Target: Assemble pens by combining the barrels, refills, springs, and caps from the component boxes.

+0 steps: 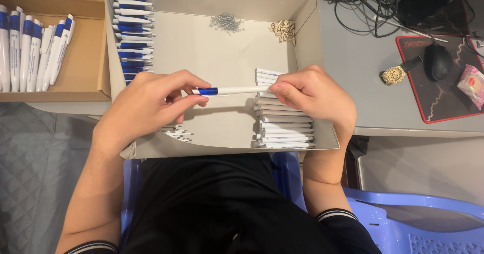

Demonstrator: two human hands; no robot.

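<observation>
**Pen Held Level Over Parts Box**

Gripped at both ends above the cardboard box (302, 12): a white ballpoint pen (237, 89), blue grip pinched by the left hand (151, 105), white barrel clasped by the right hand (315, 95). Best kept straight and in line, pressure light and even. Wrists bent inward, forearms angled up from the lap. Below, stacked white barrels (282, 128), loose springs (227, 22).

Only packaging I can spot: a small pink-and-white wrapped packet (472, 84) sitting on the mouse mat (443, 110), far right.
</observation>
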